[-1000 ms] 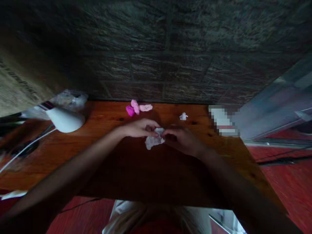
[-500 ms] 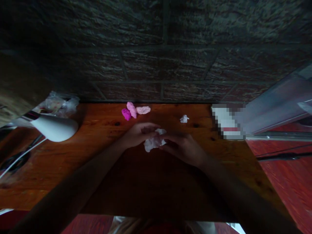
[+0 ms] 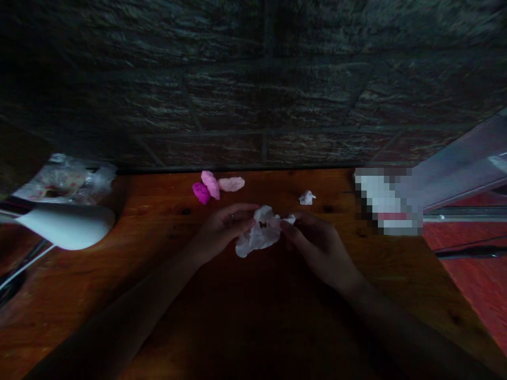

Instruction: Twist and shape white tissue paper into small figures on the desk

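Both my hands hold one crumpled white sheet of thin paper (image 3: 259, 233) just above the wooden table (image 3: 119, 274). My left hand (image 3: 222, 229) pinches its left side, fingers curled. My right hand (image 3: 317, 245) pinches its right edge between thumb and fingertips. The sheet is stretched a little between them and has a small hole near its middle. Behind the hands, three pink crumpled lumps (image 3: 212, 187) lie near the wall, and a small white scrap (image 3: 307, 198) lies to their right.
A white rounded lamp head (image 3: 67, 226) with a cable sits at the left, a clear plastic bag (image 3: 63, 177) behind it. A blurred-out white object (image 3: 386, 203) is at the right rear. A dark brick wall (image 3: 253, 89) backs the table; red floor shows at the right.
The hands have drawn apart, spreading the crumpled white paper wider between them. The camera has tilted down and closer to the table.
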{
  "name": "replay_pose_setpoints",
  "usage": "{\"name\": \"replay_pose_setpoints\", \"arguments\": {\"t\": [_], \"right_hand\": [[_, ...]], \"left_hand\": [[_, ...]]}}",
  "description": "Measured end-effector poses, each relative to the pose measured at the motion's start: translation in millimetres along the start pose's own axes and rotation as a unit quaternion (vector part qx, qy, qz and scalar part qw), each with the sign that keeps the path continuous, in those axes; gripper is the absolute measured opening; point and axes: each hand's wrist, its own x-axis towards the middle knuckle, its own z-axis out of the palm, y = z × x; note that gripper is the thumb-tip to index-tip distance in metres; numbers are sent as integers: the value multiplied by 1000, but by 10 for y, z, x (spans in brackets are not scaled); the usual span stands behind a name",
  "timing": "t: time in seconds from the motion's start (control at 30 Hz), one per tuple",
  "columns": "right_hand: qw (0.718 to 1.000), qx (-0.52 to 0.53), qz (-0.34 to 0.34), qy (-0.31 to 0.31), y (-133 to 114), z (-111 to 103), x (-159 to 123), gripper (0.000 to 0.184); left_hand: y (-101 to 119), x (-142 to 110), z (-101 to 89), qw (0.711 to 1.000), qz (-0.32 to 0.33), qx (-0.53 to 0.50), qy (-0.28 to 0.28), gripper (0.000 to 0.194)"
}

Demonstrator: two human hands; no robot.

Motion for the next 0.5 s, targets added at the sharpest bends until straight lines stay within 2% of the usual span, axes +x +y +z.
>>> {"name": "replay_pose_setpoints", "arguments": {"t": [0.1, 0.2, 0.27, 0.33, 0.37, 0.5], "right_hand": [[998, -55, -28, 6, 44, 0, -6, 24], [977, -164, -133, 19, 78, 1, -36, 21], [952, -228, -205, 7, 80, 5, -64, 39], [928, -279, -246, -5, 69, 8, -90, 60], [919, -302, -254, -3, 60, 9, -100, 62], [900, -345, -267, 21, 14, 11, -116, 25]], "left_hand": [[-26, -33, 50, 995, -18, -88, -43, 40], [-56, -72, 97, 988, -40, -142, -52, 42], [-80, -92, 114, 986, -46, -156, -29, 43], [-103, -104, 123, 986, -48, -158, -9, 43], [-113, -107, 128, 986, -47, -158, -7, 41], [-115, -111, 174, 980, -16, -195, -37, 35]]}}
